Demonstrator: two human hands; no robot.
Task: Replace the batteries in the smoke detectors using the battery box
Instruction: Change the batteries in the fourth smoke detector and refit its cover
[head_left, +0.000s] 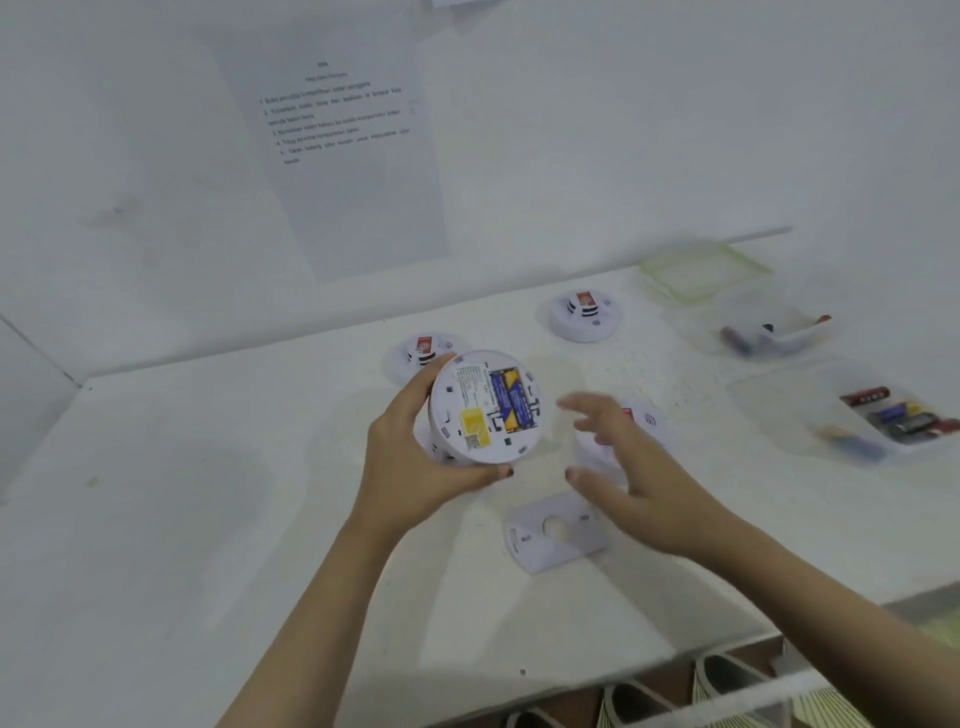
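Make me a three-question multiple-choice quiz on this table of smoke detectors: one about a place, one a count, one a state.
1. Where is the loose plate?
A. In a battery box
B. On the table, below the hands
C. Taped to the wall

2. How many detectors stand on the table, unheld?
A. One
B. Five
C. Three

3. The detector in the left hand has its battery bay:
A. open, batteries in
B. covered
C. open, empty

Answers:
1 B, the plate lies flat on the table.
2 C, one behind the left hand, one behind the right hand, one farther back.
3 A, blue-and-yellow batteries show in the bay.
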